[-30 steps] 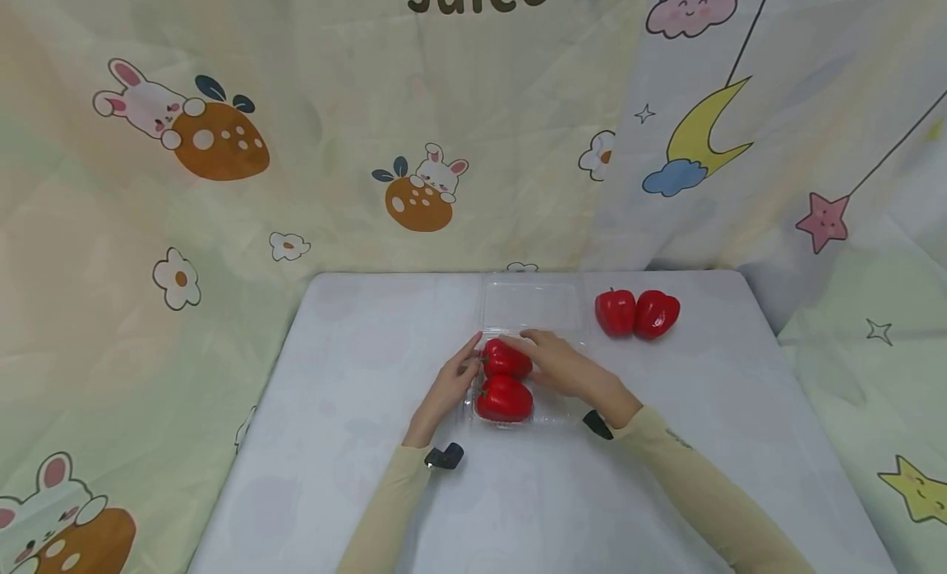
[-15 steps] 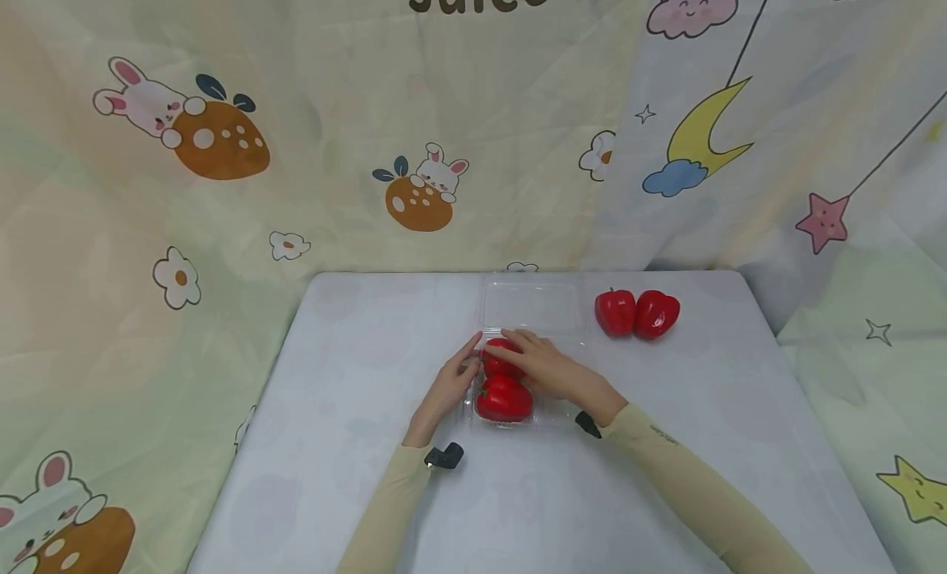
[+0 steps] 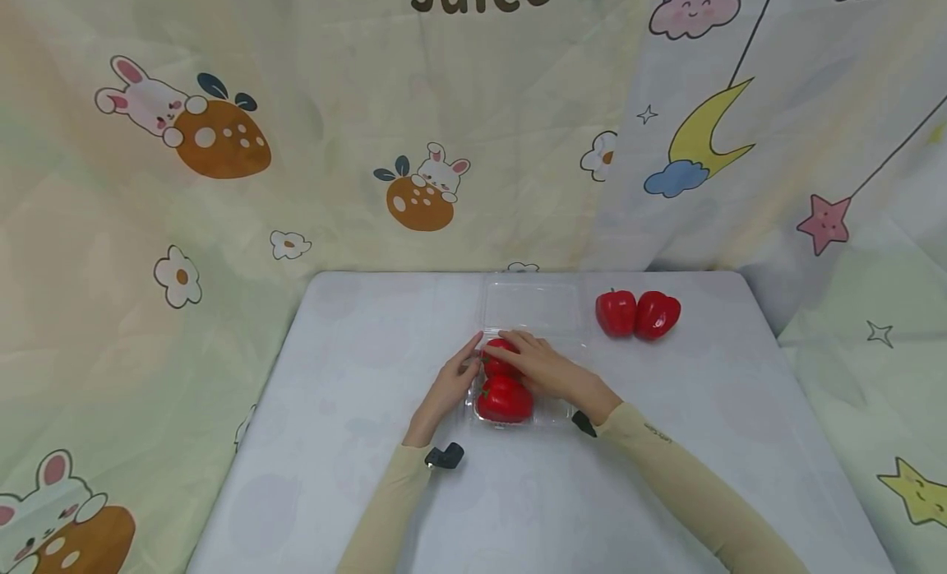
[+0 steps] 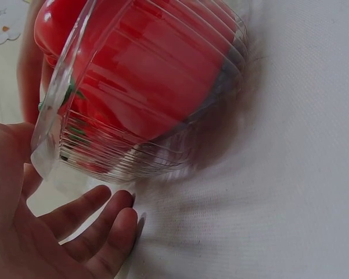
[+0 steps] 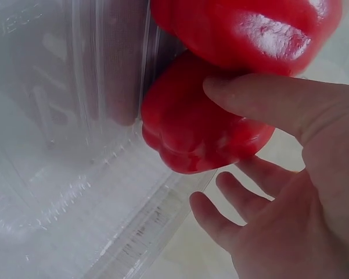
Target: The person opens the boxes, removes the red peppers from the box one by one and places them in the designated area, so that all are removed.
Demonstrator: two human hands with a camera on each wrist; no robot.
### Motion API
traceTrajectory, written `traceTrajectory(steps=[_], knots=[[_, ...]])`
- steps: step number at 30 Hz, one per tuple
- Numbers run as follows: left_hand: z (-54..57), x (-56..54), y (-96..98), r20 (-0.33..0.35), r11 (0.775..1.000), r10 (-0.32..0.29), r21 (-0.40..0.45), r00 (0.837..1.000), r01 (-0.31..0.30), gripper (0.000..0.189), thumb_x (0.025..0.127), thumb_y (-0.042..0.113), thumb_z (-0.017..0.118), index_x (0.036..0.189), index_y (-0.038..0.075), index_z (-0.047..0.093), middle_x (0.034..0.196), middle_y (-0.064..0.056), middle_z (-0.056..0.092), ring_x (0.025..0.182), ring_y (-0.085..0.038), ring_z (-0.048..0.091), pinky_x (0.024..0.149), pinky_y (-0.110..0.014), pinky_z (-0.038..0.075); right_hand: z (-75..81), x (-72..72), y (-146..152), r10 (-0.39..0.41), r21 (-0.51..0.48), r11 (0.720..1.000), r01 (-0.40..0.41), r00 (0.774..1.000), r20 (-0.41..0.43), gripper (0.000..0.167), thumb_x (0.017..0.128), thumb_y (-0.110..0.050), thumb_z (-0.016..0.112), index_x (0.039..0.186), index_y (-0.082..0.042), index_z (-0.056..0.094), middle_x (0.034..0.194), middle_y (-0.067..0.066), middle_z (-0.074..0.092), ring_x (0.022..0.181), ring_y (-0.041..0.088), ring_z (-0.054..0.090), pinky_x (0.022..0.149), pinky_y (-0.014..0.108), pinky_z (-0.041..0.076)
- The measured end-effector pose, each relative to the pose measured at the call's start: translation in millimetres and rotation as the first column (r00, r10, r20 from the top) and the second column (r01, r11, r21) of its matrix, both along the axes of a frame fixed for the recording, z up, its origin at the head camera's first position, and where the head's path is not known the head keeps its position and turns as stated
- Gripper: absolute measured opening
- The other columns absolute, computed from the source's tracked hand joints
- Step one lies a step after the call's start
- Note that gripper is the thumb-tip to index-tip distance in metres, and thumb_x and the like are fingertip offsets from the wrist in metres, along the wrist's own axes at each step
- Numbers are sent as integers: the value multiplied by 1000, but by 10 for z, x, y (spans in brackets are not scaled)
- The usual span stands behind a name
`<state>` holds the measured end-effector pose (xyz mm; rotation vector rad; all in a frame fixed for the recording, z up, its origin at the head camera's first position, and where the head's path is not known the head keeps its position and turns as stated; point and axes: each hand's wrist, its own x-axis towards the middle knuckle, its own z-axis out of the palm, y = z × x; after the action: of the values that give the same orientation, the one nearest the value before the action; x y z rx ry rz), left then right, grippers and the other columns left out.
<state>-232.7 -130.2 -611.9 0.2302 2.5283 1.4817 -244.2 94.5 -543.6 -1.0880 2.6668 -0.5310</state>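
1. The far red pepper is being pinched by the right hand; the thumb is being laid on one side, a finger is being hooked behind, and two more fingers are being held off the pepper.
2. This pepper is being contained in the left part of a clear plastic container, just beyond the near red pepper, by which it is being touched.
3. The left hand is being held at the container's left wall, its fingers being spread; whether the rim is being touched cannot be told.
4. The clear lid is being laid open behind the container.
5. Two further red peppers, one left and one right, are being supported, touching each other, on the white table, near its far edge.
6. Beige sleeves are being worn on both arms; a printed cloth is being hung behind.
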Motion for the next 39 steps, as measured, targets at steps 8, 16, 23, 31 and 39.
traceTrajectory(steps=[8, 16, 23, 31, 39], knots=[[-7, 0, 6, 1, 1000, 4, -4, 1000, -4, 54, 106, 35, 46, 157, 41, 30, 155, -6, 47, 127, -34, 61, 103, -54, 51, -66, -22, -7, -4, 30, 1000, 5, 999, -34, 102, 72, -15, 90, 156, -27, 35, 158, 13, 35, 147, 34, 30, 111, 59, 43], [-6, 4, 8, 2, 1000, 6, -4, 1000, -6, 54, 106, 35, 47, 157, 42, 30, 157, -6, 45, 127, -34, 61, 103, -55, 51, -83, -22, -5, 3, 29, 1000, -2, 999, -52, 101, 72, -14, 89, 156, -26, 35, 156, 13, 37, 146, 33, 31, 111, 58, 44], [11, 4, 11, 4, 1000, 8, -6, 1000, -8, 54, 106, 35, 47, 157, 42, 30, 156, -6, 47, 127, -34, 61, 103, -55, 51, -71, -27, -3, 2, 20, 1000, -1, 999, -49, 97, 74, -13, 88, 155, -26, 37, 156, 12, 38, 145, 32, 33, 110, 58, 44], [21, 9, 10, 6, 1000, 9, -3, 1000, -9, 54, 106, 33, 48, 156, 42, 31, 155, -7, 48, 127, -35, 61, 103, -55, 51, -56, -34, 2, 9, 26, 1000, -8, 998, -57, 96, 75, -13, 88, 155, -26, 37, 155, 12, 39, 145, 31, 34, 110, 56, 45], [1, 6, 7, 8, 1000, 8, -12, 1000, -8, 54, 106, 34, 48, 156, 43, 30, 153, -8, 51, 128, -35, 60, 102, -56, 51, -53, -45, 7, 16, 0, 1000, -16, 999, -45, 96, 74, -11, 88, 155, -24, 38, 154, 12, 40, 144, 32, 35, 107, 53, 49]])
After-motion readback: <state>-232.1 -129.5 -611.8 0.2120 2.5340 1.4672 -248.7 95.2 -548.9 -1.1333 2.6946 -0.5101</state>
